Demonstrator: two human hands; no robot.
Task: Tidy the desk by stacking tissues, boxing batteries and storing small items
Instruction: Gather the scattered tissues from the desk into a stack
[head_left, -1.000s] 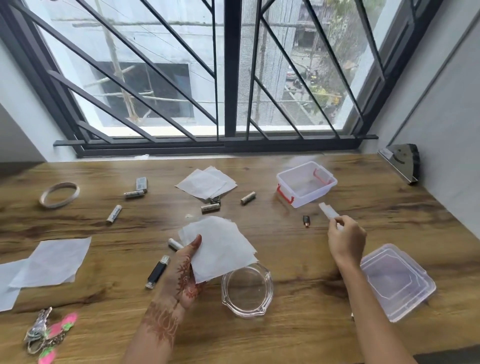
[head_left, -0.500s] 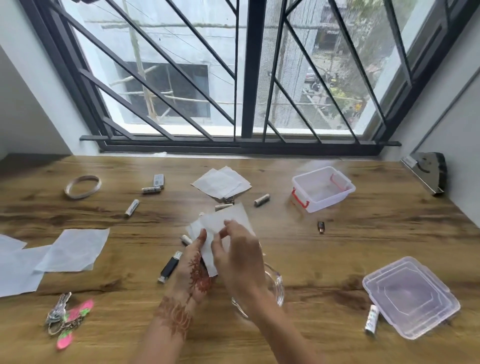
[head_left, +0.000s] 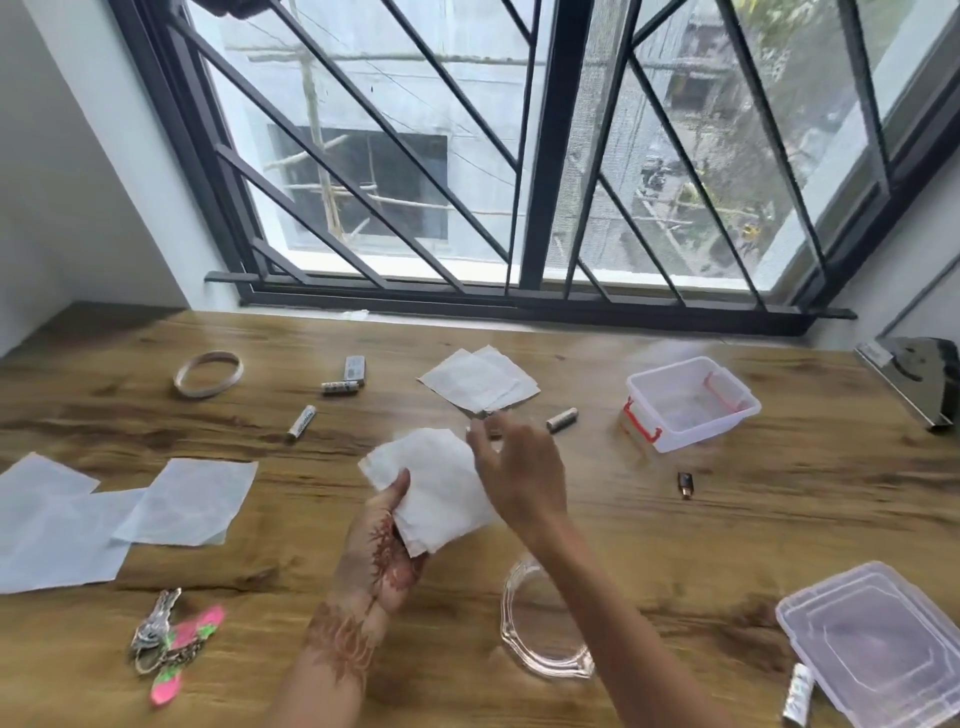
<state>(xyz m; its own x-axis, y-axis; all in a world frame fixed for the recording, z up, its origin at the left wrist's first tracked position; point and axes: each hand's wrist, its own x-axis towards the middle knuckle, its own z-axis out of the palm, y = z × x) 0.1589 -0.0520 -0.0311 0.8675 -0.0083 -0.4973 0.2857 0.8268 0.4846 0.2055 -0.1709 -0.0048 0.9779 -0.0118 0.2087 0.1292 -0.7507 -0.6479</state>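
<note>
Tissues (head_left: 441, 488) pinched by left hand (head_left: 382, 545) fingers (head_left: 401, 480).

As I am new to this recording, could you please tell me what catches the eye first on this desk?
The left hand holds a stack of tissues above the middle of the desk, with the right hand open just beside it. Loose tissues lie at the left edge, and a clear box with red latches stands open at the far right, its lid lying near the front right corner.
</note>
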